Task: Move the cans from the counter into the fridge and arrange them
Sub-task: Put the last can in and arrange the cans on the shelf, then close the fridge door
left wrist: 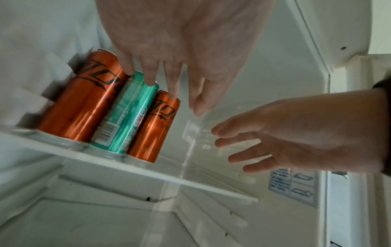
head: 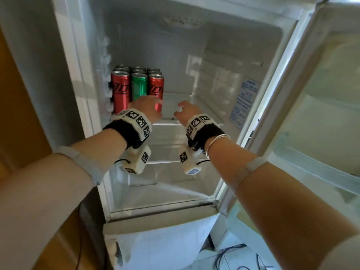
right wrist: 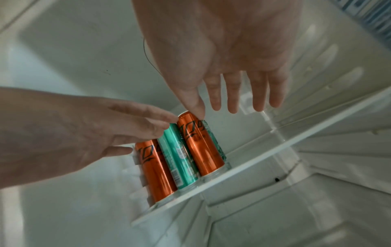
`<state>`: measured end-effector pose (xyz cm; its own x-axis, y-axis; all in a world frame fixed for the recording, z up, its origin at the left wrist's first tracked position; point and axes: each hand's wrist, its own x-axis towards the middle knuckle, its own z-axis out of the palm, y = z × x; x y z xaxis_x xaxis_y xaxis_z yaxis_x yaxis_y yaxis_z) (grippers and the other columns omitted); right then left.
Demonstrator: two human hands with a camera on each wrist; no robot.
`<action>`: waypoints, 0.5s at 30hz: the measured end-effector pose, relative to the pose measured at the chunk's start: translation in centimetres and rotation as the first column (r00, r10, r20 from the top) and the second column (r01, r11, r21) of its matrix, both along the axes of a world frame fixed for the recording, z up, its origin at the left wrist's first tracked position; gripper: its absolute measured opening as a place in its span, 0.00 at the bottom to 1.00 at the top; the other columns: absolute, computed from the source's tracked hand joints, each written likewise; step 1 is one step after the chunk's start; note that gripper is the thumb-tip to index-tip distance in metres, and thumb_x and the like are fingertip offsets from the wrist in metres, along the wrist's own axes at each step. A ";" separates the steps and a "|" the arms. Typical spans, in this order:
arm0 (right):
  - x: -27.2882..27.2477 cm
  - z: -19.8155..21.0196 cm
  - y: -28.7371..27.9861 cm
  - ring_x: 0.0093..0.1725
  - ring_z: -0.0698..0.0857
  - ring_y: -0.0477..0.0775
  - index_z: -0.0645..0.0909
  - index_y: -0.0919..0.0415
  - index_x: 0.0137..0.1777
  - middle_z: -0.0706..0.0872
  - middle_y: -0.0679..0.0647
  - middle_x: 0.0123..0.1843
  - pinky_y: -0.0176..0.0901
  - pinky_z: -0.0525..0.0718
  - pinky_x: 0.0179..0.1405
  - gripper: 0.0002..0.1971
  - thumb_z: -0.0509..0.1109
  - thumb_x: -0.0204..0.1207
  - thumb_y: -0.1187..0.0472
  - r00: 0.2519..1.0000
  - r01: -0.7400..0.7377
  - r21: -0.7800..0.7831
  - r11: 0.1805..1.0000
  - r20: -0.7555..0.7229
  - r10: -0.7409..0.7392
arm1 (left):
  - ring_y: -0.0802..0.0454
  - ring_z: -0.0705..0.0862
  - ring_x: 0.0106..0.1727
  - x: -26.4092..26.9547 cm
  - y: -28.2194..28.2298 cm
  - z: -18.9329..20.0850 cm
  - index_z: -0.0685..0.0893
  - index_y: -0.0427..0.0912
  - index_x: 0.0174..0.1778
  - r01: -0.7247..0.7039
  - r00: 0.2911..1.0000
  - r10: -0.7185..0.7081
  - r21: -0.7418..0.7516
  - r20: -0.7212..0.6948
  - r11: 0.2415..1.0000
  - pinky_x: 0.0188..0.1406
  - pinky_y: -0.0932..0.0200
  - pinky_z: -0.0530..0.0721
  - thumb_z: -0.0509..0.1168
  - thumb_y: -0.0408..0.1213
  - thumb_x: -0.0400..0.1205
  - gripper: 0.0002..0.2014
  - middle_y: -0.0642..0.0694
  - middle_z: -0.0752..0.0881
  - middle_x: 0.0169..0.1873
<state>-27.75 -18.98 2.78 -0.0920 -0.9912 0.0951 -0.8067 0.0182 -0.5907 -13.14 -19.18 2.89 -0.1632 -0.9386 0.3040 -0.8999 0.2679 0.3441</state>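
Observation:
Several cans stand in rows on the glass shelf [head: 187, 121] at the fridge's left wall. The front row is a red can [head: 120, 90], a green can [head: 139, 86] and another red can [head: 156, 88]. My left hand [head: 149, 110] hovers just in front of the green and right red cans, fingers straight, holding nothing. In the left wrist view its fingertips [left wrist: 173, 95] reach toward the can tops, apart from them. My right hand [head: 186, 112] hangs to the right over bare shelf, fingers relaxed [right wrist: 232, 107], empty.
The fridge door [head: 321, 94] stands open at the right. A second shelf and a clear drawer [head: 165, 172] lie below. A wooden cabinet side [head: 19, 114] stands left of the fridge. Cables [head: 239, 256] lie on the floor.

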 end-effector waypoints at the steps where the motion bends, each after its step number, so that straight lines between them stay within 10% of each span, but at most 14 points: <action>1: -0.3 -0.3 0.8 0.71 0.75 0.58 0.68 0.57 0.76 0.75 0.58 0.74 0.40 0.72 0.65 0.25 0.64 0.79 0.56 1.000 -0.004 0.007 1.000 -0.014 0.004 | 0.46 0.74 0.73 -0.2 0.9 -0.4 0.76 0.50 0.71 -0.007 1.000 0.007 0.010 0.002 1.000 0.73 0.48 0.72 0.64 0.38 0.78 0.23 0.48 0.76 0.73; 15: -5.3 -7.0 16.3 0.78 0.67 0.61 0.57 0.57 0.81 0.68 0.60 0.79 0.57 0.60 0.79 0.28 0.56 0.84 0.51 0.982 -0.152 0.057 0.987 -0.108 0.158 | 0.46 0.66 0.79 -5.6 19.5 -7.2 0.63 0.58 0.79 -0.185 0.982 0.186 0.237 0.018 0.954 0.79 0.48 0.64 0.56 0.44 0.84 0.25 0.52 0.65 0.80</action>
